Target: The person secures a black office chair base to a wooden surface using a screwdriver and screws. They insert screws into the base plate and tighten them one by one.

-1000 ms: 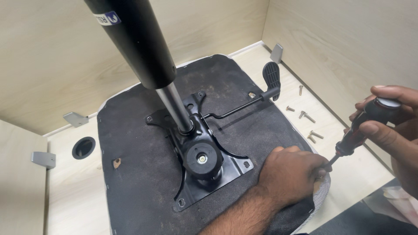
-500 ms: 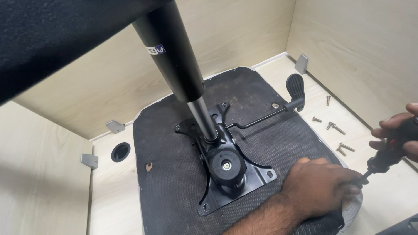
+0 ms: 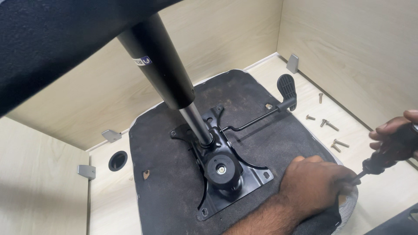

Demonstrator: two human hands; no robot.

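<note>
Gripping a screwdriver [image 3: 378, 163], the right hand [image 3: 398, 137] works beside the left hand [image 3: 315, 185], pressed flat on the seat underside [image 3: 174, 174].

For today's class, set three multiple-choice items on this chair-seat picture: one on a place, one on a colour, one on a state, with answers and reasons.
1. Where do the loose screws lie?
A. On the wooden surface right of the seat
B. In the round hole
C. On the metal plate

2. What colour is the lever paddle?
A. White
B. Black
C. Red

3. What does the right hand do?
A. Lies flat and empty
B. Grips a screwdriver
C. Holds the gas cylinder

Answers: 1 A, the screws are scattered between the seat underside and the wall. 2 B, the paddle is dark like its rod. 3 B, the fingers wrap the screwdriver, whose tip points at the left hand resting on the seat edge.
</note>
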